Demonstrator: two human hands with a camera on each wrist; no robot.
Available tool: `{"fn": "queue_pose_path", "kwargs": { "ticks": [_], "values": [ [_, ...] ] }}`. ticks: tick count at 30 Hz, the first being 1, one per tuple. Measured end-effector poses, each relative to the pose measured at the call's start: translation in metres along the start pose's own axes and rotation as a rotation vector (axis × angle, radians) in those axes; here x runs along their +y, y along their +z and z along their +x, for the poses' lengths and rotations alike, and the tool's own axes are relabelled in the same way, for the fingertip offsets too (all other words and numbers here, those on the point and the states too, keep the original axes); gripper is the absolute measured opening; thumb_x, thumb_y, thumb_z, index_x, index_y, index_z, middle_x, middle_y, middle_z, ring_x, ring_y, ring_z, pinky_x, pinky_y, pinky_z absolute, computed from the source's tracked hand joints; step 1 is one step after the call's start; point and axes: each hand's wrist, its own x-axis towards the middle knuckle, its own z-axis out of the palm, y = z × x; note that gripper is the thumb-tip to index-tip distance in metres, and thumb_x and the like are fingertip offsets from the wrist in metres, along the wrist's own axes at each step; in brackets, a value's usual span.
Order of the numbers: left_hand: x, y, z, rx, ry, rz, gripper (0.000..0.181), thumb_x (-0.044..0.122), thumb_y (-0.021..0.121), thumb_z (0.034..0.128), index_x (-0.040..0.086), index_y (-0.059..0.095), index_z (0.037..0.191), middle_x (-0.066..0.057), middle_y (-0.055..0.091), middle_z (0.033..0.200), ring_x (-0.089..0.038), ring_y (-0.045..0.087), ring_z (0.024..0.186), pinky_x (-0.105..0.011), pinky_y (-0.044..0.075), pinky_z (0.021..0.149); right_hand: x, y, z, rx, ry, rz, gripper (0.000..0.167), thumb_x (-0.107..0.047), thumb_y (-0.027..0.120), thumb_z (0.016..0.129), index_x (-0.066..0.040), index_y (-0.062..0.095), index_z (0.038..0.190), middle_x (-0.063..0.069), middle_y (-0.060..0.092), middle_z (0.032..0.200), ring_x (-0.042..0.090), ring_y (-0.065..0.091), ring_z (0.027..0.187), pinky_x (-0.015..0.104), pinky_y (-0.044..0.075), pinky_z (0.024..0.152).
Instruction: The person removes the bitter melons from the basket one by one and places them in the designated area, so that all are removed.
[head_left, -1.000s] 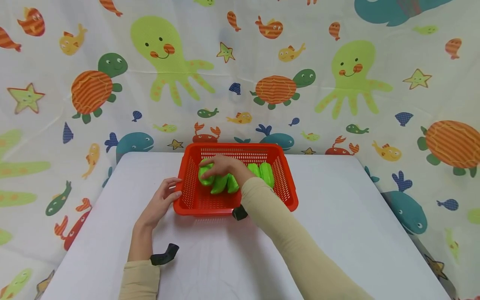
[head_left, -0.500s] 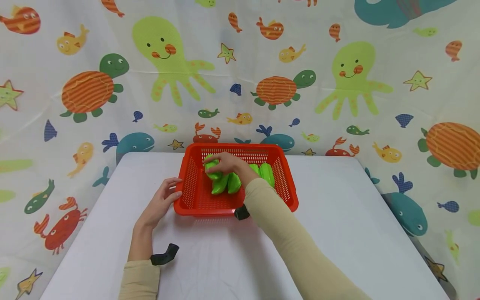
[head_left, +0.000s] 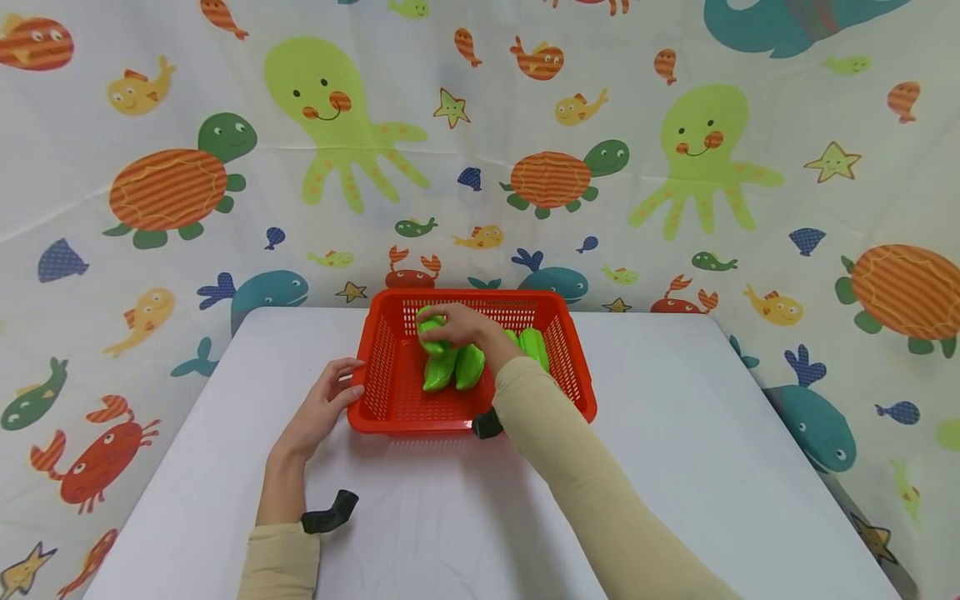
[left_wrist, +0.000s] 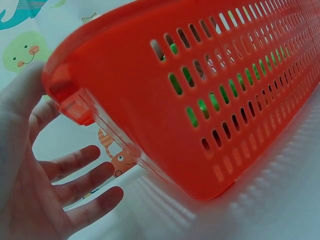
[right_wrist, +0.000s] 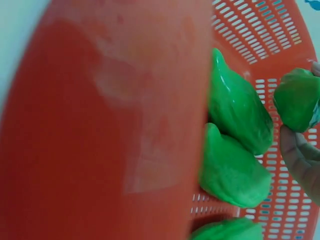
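My right hand point(head_left: 461, 327) pinches a green pepper point(head_left: 431, 327) between thumb and fingers, inside the red basket point(head_left: 408, 423). In the right wrist view, the held pepper point(right_wrist: 297, 100) is off to the right side, apart from the other peppers. Two green peppers point(head_left: 440, 369) lie just below it, and more peppers point(head_left: 534, 346) stand at the basket's right side, partly behind my wrist. My left hand point(head_left: 322, 400) touches the basket's left rim. The left wrist view shows thumb and forefinger against the rim's corner, with the remaining fingers point(left_wrist: 85, 185) loosely extended beside the basket wall.
The basket stands at the back of a white table point(head_left: 675, 433). A cloth backdrop point(head_left: 465, 75) with printed sea animals hangs right behind the table and along its sides. Each wrist wears a black camera mount point(head_left: 330, 512).
The right hand has carried the pepper a little to the right, away from the basket's left end. The left hand stays put. The backdrop's left part has shifted leftward.
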Motion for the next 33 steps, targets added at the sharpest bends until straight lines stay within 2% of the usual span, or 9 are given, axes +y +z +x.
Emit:
{"fn": "queue_pose_path", "kwargs": {
  "ticks": [8, 16, 23, 27, 33],
  "values": [
    [0.0, 0.001, -0.001, -0.005, -0.001, -0.009, 0.056, 0.032, 0.06, 0.0971, 0.016, 0.034, 0.144, -0.01, 0.035, 0.15, -0.033, 0.035, 0.136, -0.047, 0.045, 0.1, 0.008, -0.007, -0.004, -0.004, 0.016, 0.074, 0.045, -0.025, 0.067, 0.094, -0.02, 0.056, 0.137, 0.01, 0.044, 0.141, 0.024, 0.049, 0.114, 0.03, 0.051, 0.081],
    [0.001, 0.001, -0.002, -0.004, -0.01, -0.011, 0.056, 0.032, 0.06, 0.0972, 0.016, 0.033, 0.144, -0.01, 0.035, 0.15, -0.034, 0.034, 0.137, -0.052, 0.042, 0.102, 0.016, -0.014, -0.01, -0.015, 0.011, 0.157, 0.045, -0.023, 0.069, 0.092, -0.02, 0.057, 0.136, 0.015, 0.046, 0.134, 0.025, 0.05, 0.115, 0.035, 0.052, 0.087],
    [0.0, 0.002, -0.003, 0.002, -0.019, -0.014, 0.057, 0.033, 0.061, 0.0967, 0.016, 0.033, 0.144, -0.01, 0.034, 0.151, -0.035, 0.033, 0.138, -0.054, 0.041, 0.102, 0.018, -0.019, -0.016, -0.004, -0.013, 0.131, 0.04, -0.026, 0.071, 0.091, -0.021, 0.062, 0.13, 0.012, 0.048, 0.134, 0.025, 0.051, 0.114, 0.036, 0.052, 0.089],
    [0.0, 0.003, -0.003, 0.0, -0.022, -0.018, 0.058, 0.034, 0.061, 0.0966, 0.016, 0.033, 0.144, -0.011, 0.034, 0.151, -0.035, 0.033, 0.138, -0.054, 0.041, 0.102, 0.02, -0.022, -0.019, -0.003, -0.032, 0.12, 0.038, -0.026, 0.07, 0.092, -0.021, 0.063, 0.129, 0.011, 0.047, 0.139, 0.025, 0.049, 0.12, 0.037, 0.051, 0.09],
    [0.0, 0.003, -0.003, 0.001, -0.02, -0.011, 0.057, 0.034, 0.061, 0.0965, 0.017, 0.034, 0.144, -0.01, 0.035, 0.15, -0.034, 0.034, 0.137, -0.048, 0.045, 0.1, 0.021, -0.028, -0.025, 0.008, -0.048, 0.082, 0.037, -0.029, 0.068, 0.093, -0.022, 0.063, 0.129, 0.01, 0.049, 0.139, 0.026, 0.047, 0.124, 0.036, 0.051, 0.09]
  ]
}}
